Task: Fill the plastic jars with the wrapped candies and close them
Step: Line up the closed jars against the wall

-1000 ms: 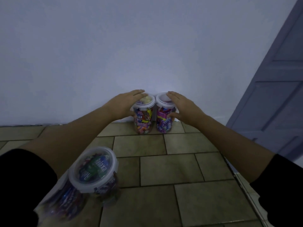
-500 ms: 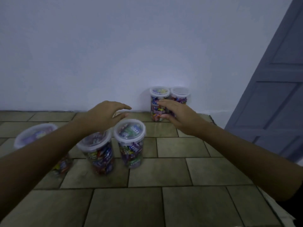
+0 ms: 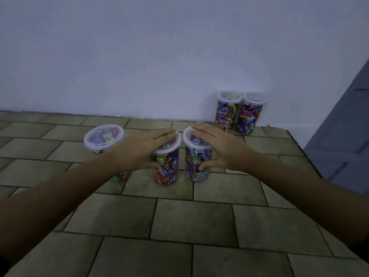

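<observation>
left hand [image 3: 139, 150]: fingers [image 3: 161, 134] clasp left jar [image 3: 166, 168]
right hand [image 3: 217, 148]: fingers clasp right jar [image 3: 196, 162]
tip: squeeze the walls below the fingers, lids might pop

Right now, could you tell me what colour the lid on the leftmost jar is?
Clear lid with a whitish rim; head view.
</observation>
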